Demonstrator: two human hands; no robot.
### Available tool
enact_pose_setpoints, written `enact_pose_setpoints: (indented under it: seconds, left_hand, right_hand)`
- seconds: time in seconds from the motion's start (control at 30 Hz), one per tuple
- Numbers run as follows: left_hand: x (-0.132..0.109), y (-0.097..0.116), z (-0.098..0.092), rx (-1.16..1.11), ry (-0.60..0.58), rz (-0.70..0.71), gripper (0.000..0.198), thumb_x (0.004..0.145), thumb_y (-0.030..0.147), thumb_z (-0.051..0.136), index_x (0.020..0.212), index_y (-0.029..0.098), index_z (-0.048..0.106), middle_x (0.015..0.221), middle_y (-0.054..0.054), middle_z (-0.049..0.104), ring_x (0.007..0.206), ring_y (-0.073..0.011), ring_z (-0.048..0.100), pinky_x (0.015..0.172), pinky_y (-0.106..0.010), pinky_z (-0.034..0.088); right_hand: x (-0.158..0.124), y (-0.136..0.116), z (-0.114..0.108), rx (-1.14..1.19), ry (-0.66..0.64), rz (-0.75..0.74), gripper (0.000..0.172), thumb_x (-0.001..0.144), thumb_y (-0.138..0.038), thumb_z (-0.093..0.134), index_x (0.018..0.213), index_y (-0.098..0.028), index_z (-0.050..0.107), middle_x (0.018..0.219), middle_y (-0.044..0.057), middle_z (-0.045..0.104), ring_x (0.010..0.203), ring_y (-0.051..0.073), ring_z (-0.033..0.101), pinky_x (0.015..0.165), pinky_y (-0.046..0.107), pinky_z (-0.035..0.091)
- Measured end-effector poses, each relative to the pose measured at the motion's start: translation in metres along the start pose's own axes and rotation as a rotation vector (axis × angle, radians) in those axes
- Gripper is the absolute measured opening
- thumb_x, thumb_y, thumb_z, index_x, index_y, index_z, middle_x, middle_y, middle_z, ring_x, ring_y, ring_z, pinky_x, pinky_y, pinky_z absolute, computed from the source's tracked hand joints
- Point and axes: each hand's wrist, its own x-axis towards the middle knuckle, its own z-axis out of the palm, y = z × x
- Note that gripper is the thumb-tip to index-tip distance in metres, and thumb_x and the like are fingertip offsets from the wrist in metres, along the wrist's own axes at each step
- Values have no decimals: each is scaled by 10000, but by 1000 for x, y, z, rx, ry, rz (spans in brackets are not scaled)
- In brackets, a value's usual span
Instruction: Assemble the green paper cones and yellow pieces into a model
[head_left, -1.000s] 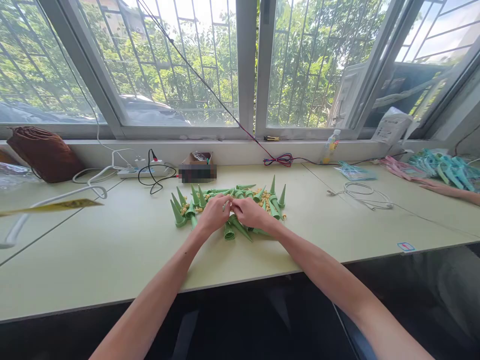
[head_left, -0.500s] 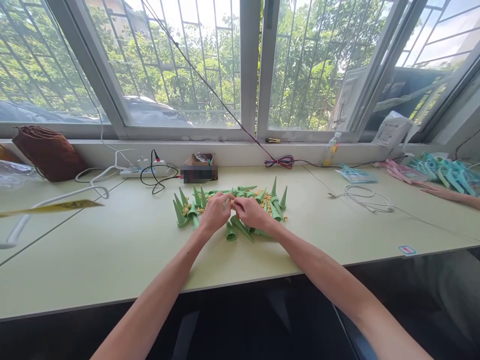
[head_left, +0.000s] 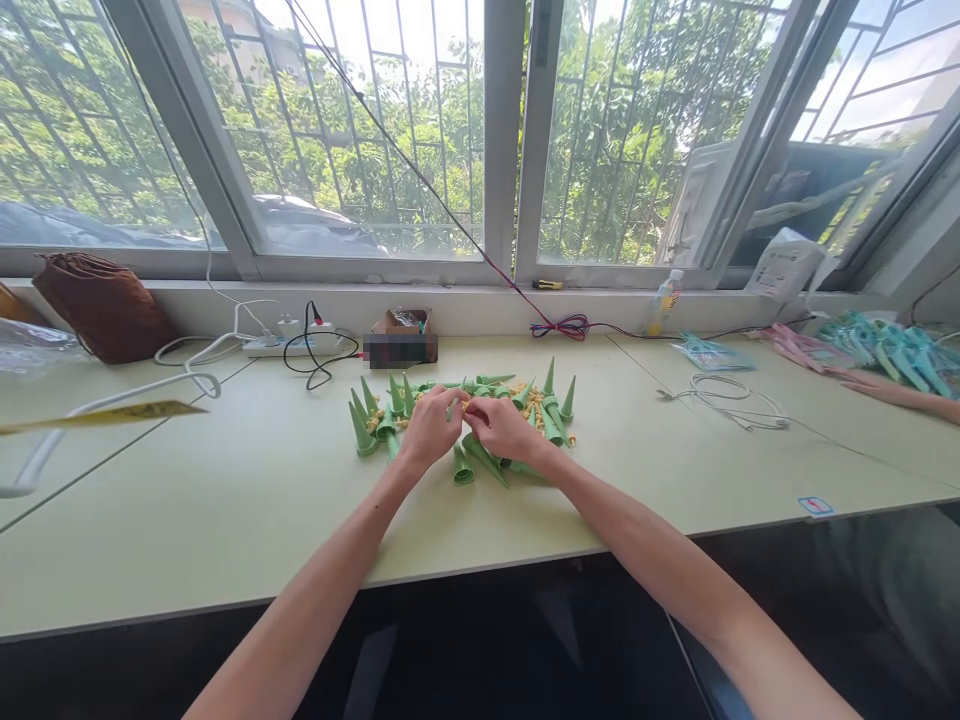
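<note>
Several green cones lie and stand in a cluster at the middle of the table, one upright cone (head_left: 363,436) at its left edge and an open-ended one (head_left: 463,470) at the near side. Small yellowish pieces (head_left: 517,388) are scattered among them. Above the cluster, my left hand (head_left: 433,424) and my right hand (head_left: 496,424) meet at the fingertips, both closed. Something small and yellowish shows between the fingers; most of it is hidden.
On the pale table (head_left: 262,500), a small box (head_left: 401,340) and a power strip (head_left: 300,343) stand behind the cones. A white cable (head_left: 739,400) is coiled on the right. Another person's arm (head_left: 900,392) reaches beside teal items (head_left: 892,345) at far right.
</note>
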Motion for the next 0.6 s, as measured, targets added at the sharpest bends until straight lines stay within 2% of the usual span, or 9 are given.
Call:
enact_pose_setpoints:
  seconds: [0.27, 0.6]
  left_hand:
    - [0, 1, -1, -8, 2, -8, 278, 895, 239, 438, 919, 185, 710, 895, -72, 647, 759, -185, 604, 779, -310, 467]
    - [0, 1, -1, 12, -27, -9, 280, 896, 248, 430, 933, 186, 701, 891, -71, 636, 769, -191, 600, 744, -302, 449]
  right_hand:
    - [0, -2, -1, 10, 0, 4, 240, 940, -178, 420, 742, -181, 554, 641, 1, 593, 561, 124, 483, 623, 234, 374]
    - [1, 3, 2, -6, 7, -13, 193, 925, -193, 447, 777, -172, 569, 668, 8, 588, 583, 125, 475, 604, 233, 355]
